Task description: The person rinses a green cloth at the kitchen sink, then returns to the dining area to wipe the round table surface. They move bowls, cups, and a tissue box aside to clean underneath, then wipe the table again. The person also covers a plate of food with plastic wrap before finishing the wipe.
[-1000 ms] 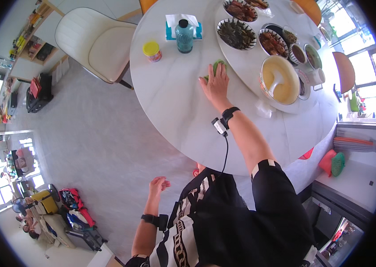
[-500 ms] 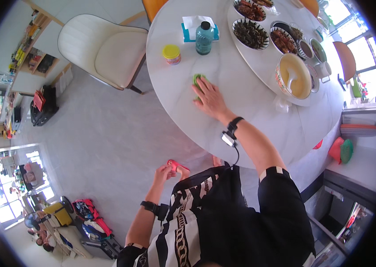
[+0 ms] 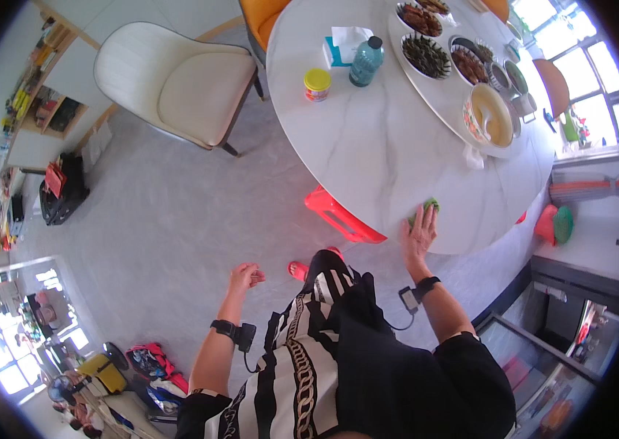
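Pressed flat near the front edge of the white marbled table [image 3: 368, 146], my right hand [image 3: 420, 233] covers a green cloth [image 3: 431, 205]. A bit of the cloth shows past the fingertips. My left hand [image 3: 247, 276] hangs beside my body over the floor, its fingers loosely curled with nothing seen in them. Toward the table's far left stand a small tub with a yellow lid [image 3: 317, 84], a teal bottle [image 3: 366, 61] and a tissue pack [image 3: 337, 51].
A raised turntable [image 3: 426, 99] carries several dishes and a large soup bowl [image 3: 486, 115]. By it lies a crumpled tissue [image 3: 473, 158]. A red stool [image 3: 341, 218] sticks out under the table edge. A cream chair [image 3: 192, 95] stands at the left.
My right hand has wiped the cloth across the tabletop, back toward me and to the right. My left hand has shifted slightly left. The red stool has come into view.
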`<state>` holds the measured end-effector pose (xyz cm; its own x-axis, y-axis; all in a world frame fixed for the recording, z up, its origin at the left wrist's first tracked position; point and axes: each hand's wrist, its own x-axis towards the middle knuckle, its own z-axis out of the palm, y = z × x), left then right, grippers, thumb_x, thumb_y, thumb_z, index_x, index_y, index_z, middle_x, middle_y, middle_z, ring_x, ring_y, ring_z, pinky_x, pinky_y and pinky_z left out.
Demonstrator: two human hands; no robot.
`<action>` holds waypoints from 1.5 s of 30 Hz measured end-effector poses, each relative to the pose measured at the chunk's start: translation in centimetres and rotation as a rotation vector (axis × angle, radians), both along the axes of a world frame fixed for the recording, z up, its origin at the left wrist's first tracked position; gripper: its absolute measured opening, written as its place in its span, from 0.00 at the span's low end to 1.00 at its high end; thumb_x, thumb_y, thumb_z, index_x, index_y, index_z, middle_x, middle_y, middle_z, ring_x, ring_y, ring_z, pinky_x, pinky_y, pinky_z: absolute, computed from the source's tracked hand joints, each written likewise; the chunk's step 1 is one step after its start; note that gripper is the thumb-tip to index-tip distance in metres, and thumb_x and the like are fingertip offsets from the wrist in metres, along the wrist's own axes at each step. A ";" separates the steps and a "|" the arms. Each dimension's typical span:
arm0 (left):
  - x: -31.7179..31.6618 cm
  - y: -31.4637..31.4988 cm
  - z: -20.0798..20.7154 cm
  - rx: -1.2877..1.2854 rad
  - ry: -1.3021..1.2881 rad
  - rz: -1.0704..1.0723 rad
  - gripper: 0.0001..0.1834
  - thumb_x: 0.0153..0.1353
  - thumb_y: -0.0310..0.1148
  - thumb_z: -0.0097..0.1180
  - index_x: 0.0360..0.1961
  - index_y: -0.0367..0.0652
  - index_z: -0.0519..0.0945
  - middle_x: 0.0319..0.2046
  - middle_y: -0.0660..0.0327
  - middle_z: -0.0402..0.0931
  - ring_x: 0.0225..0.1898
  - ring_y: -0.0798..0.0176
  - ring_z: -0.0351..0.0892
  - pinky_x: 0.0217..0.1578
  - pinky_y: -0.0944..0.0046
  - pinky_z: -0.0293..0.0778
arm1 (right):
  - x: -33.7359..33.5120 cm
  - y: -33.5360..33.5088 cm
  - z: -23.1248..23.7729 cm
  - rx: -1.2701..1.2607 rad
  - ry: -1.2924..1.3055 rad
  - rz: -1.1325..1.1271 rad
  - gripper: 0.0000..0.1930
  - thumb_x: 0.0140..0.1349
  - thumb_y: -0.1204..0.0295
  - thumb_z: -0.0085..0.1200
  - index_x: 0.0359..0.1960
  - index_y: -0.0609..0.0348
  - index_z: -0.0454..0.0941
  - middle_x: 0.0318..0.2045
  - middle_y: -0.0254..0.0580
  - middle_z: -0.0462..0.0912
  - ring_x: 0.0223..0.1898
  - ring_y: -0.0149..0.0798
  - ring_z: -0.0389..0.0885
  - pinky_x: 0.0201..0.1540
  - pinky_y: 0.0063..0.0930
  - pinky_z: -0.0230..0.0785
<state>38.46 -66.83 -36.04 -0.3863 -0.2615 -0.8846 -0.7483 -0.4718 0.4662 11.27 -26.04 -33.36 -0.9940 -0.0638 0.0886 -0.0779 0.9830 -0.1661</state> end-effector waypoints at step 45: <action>-53.4 -1.7 13.1 -0.904 1.072 -1.058 0.37 0.46 0.35 0.68 0.60 0.46 0.68 0.50 0.52 0.75 0.52 0.47 0.76 0.50 0.52 0.75 | -26.8 -11.2 19.7 -0.606 0.292 -0.209 0.13 0.58 0.67 0.65 0.41 0.59 0.80 0.23 0.37 0.80 0.24 0.26 0.75 0.31 0.24 0.71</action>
